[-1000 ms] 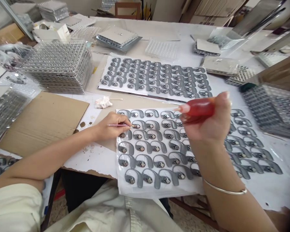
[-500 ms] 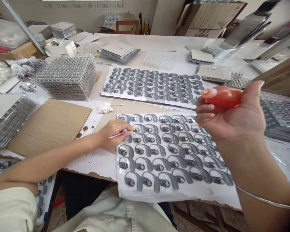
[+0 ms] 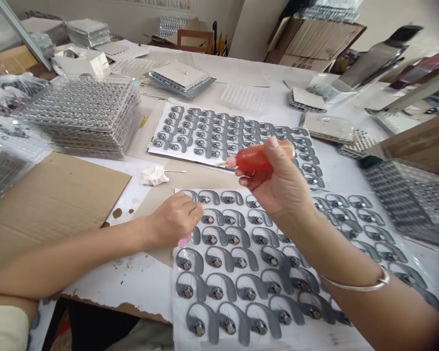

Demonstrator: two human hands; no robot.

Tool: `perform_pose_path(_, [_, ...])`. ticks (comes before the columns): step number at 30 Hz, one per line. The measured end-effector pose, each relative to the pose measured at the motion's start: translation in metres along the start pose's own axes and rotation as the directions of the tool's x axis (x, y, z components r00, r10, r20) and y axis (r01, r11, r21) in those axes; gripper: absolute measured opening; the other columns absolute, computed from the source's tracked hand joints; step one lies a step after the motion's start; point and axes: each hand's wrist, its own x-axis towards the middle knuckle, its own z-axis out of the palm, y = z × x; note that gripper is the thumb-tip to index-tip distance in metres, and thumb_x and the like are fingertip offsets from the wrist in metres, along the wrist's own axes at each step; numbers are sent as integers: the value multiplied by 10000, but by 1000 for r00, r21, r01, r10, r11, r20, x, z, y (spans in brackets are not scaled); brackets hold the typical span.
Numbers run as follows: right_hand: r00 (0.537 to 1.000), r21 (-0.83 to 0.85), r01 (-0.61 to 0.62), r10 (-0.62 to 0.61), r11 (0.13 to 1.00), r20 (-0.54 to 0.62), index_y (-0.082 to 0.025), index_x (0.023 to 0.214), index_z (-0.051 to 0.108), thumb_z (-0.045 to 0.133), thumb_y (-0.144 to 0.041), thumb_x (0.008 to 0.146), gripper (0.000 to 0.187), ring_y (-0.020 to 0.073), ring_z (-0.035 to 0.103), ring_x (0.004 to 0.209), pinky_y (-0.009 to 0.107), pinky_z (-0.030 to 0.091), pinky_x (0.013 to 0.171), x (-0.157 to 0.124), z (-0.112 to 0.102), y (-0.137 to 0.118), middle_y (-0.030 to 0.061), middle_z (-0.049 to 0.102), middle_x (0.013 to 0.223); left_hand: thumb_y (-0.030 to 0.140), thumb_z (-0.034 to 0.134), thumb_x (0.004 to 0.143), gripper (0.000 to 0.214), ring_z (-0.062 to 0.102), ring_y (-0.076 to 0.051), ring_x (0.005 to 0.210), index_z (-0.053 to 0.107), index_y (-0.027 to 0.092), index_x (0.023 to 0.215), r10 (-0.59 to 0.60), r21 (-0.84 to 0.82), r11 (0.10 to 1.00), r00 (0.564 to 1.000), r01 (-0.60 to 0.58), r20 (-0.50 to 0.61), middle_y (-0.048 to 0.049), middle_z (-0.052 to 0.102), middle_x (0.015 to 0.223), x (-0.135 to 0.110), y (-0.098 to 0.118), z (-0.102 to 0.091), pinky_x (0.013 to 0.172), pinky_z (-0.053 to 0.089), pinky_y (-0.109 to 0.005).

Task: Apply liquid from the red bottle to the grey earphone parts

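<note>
My left hand (image 3: 175, 219) is closed at the left edge of the near sheet (image 3: 190, 343), beside its upper rows of grey ear-hook earphone pieces (image 3: 216, 293). Part of a slim pink stick-like tool (image 3: 185, 239) shows under the fingers; its exact kind is hidden. My right hand (image 3: 278, 185) is wrapped around a red squeeze bottle (image 3: 252, 156), held above the sheet. The bottle's thin nozzle (image 3: 225, 163) points left. A cotton swab (image 3: 176, 171) lies by a crumpled white tissue (image 3: 154, 175), beyond my left hand.
A second sheet of grey pieces (image 3: 183, 124) lies farther back. To the left are stacked clear trays (image 3: 84, 117) and a brown cardboard sheet (image 3: 58, 195). More packed trays (image 3: 406, 195) stand at the right, with a tall bottle (image 3: 376, 56) behind.
My right hand has swung left and slightly down with the red bottle, and its nozzle now shows. My left hand has turned, covering most of the pink tool. The view has shifted slightly.
</note>
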Motion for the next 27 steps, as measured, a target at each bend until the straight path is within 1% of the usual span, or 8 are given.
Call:
perform_pose_path(3, [999,-69,48,-47,996,10,-231,709,476,695,-617,712,444,136,580,519,248,382,403,7,2,16,7,665,681,57,510,876,200,534,-170,579,554,128,694,35,32,999,999,-35,4,-73,637,642,0,0,-1,543,396,-303])
perform_pose_path(8, [991,-178,130,-130,975,16,-223,712,513,699,-586,726,408,145,549,435,272,403,360,14,0,36,10,651,601,38,511,862,202,550,-179,602,560,133,690,52,80,995,999,-53,14,-82,648,665,0,2,2,546,404,-305])
perform_pose_path(11, [975,-304,215,-223,928,10,-212,707,552,685,-566,753,381,143,547,434,267,391,356,9,1,41,-5,615,567,17,509,847,212,551,-178,590,544,140,678,84,120,989,996,-88,34,-81,641,651,0,5,5,535,401,-306])
perform_pose_path(13, [941,-453,306,-338,837,11,-208,688,582,695,-548,752,364,150,575,502,277,431,418,4,3,42,4,615,591,11,508,834,206,544,-178,571,537,139,675,105,141,984,993,-111,53,-88,639,650,0,7,6,526,397,-313])
perform_pose_path(14, [913,-517,358,-406,777,22,-211,680,591,705,-533,747,348,155,586,539,287,456,464,1,4,42,9,620,610,14,506,831,204,538,-178,560,534,140,672,110,147,982,992,-118,60,-89,637,646,0,8,6,521,395,-317])
perform_pose_path(17, [829,-594,495,-549,634,106,-229,679,582,729,-476,740,294,153,577,559,305,479,535,-5,7,43,6,623,625,29,500,822,200,527,-177,547,531,146,663,111,147,982,991,-120,71,-86,635,631,0,10,4,519,395,-322])
perform_pose_path(21, [780,-585,579,-595,567,195,-234,714,563,731,-402,752,241,138,559,522,290,448,504,-7,7,47,-8,607,605,33,506,811,175,535,-181,551,544,136,675,119,136,982,990,-129,80,-106,652,656,0,9,3,519,400,-325])
perform_pose_path(27, [755,-588,613,-611,527,239,-238,730,558,721,-349,760,200,138,561,523,289,443,496,-6,5,51,-11,601,610,28,504,809,174,553,-196,575,550,133,678,107,96,989,992,-113,66,-121,653,665,-1,9,7,522,406,-326])
